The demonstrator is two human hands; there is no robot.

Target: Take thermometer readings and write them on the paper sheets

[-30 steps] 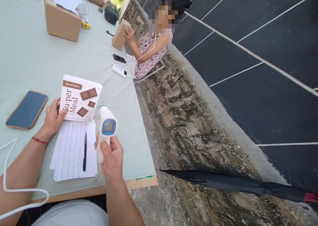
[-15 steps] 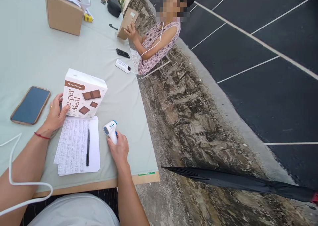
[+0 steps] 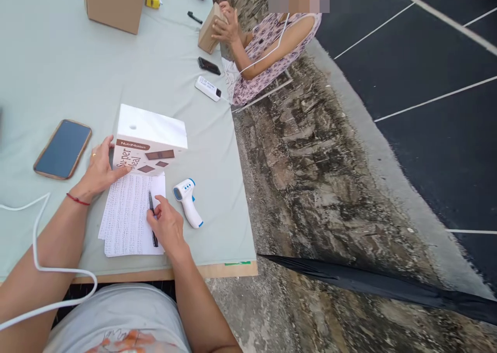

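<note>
My left hand (image 3: 100, 169) grips the lower left corner of a white NutriMotion meal box (image 3: 153, 128), thumb on its printed front. The box stands on the table with its top towards me, at the far end of a stack of paper sheets (image 3: 130, 216) covered in rows of small writing. Over the right side of the sheets, my right hand (image 3: 170, 226) is closed, thumb and fingers at a black pen (image 3: 152, 208). Just to the right, a white and blue infrared thermometer (image 3: 188, 202) lies on the cloth, untouched.
A phone (image 3: 62, 148) lies left of my left hand. A white cable (image 3: 37, 239) crosses my left forearm. Farther off are a cardboard box (image 3: 114, 3), a yellow tape measure (image 3: 152, 0), a white device (image 3: 208, 88) and a black phone (image 3: 208, 65). A co-worker (image 3: 272, 53) holds a small carton (image 3: 212, 29).
My right hand has let go of the thermometer, now lying on the table, and moved left to the pen. The meal box has tilted, showing more of its top. The co-worker's carton has turned.
</note>
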